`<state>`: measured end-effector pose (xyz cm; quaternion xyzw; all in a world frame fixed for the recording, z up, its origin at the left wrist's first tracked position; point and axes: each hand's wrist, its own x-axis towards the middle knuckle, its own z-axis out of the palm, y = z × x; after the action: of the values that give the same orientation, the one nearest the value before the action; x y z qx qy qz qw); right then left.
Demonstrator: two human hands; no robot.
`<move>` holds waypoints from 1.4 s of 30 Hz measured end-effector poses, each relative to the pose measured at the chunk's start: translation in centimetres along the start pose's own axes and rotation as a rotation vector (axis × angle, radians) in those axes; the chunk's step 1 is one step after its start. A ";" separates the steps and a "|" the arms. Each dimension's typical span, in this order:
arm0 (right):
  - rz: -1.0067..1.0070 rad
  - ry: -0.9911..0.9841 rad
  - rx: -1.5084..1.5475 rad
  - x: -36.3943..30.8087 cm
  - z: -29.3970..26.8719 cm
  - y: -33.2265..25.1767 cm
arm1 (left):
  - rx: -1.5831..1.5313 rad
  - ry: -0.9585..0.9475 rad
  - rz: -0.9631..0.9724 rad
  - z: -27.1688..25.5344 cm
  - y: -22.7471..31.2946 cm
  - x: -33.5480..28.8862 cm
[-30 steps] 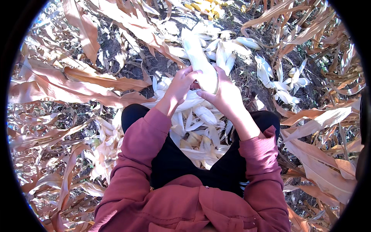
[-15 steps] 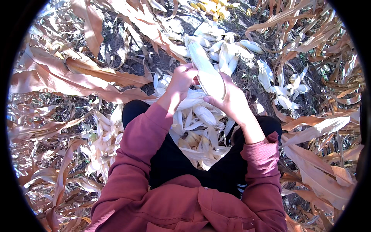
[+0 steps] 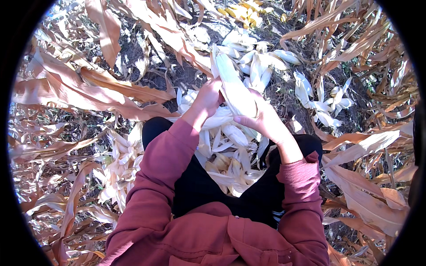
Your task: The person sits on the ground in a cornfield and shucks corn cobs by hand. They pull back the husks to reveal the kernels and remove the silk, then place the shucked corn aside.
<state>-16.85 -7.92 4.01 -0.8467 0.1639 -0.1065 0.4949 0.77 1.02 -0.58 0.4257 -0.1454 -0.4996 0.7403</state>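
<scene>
A corn ear in its pale husk (image 3: pixel 235 84) is held tilted in front of me, its tip pointing away. My right hand (image 3: pixel 261 117) wraps round the ear's lower end, thumb across the near side. At the ear's left edge, the fingers of my left hand (image 3: pixel 207 98) are closed on a husk strip (image 3: pixel 214 62) that stands slightly apart from the ear. No kernels show on this ear. Beneath both hands, loose husks (image 3: pixel 234 134) are heaped between my bent legs.
Several husk-covered ears (image 3: pixel 258 71) lie on the ground beyond my hands. Farther off is a pile of bare yellow corn ears (image 3: pixel 248 12). More pale husks (image 3: pixel 321 104) lie at the right. Dry corn leaves (image 3: pixel 88 95) stick in from the left, and others (image 3: pixel 359 195) from the right.
My left hand has drawn slightly down, and a husk strip now parts from the ear's left side. The right hand keeps its hold on the ear, nearly in place.
</scene>
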 end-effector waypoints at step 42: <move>-0.259 1.088 0.962 0.6 -7.4 1.1 | -0.246 0.576 0.272 -4.9 2.1 2.3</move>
<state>-19.06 -14.58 6.72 -0.3758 0.2202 -0.6291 0.6438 6.28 1.67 -2.34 0.4336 0.0756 -0.2692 0.8566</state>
